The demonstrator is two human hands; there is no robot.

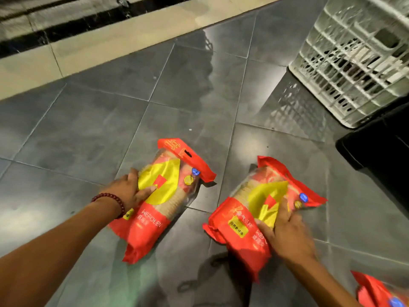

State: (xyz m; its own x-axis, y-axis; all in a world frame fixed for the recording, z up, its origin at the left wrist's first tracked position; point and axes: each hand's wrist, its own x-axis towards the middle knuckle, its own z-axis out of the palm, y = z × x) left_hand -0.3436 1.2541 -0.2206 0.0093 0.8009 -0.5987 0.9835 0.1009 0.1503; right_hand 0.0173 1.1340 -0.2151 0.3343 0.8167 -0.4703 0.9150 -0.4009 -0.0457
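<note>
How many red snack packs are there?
3: the left pack gripped by the left hand, the middle pack gripped by the right hand, a third pack cut off bottom right. Others may be hidden.

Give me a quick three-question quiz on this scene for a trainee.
1. True or false: the left hand wears a bead bracelet.
2. The right hand holds: A a white crate, B a red packet, C a black bin.
3. How many red packets are in view?
Key: 1 true. 2 B, the right packet. 3 three: the left packet, the right packet and the corner packet.
</note>
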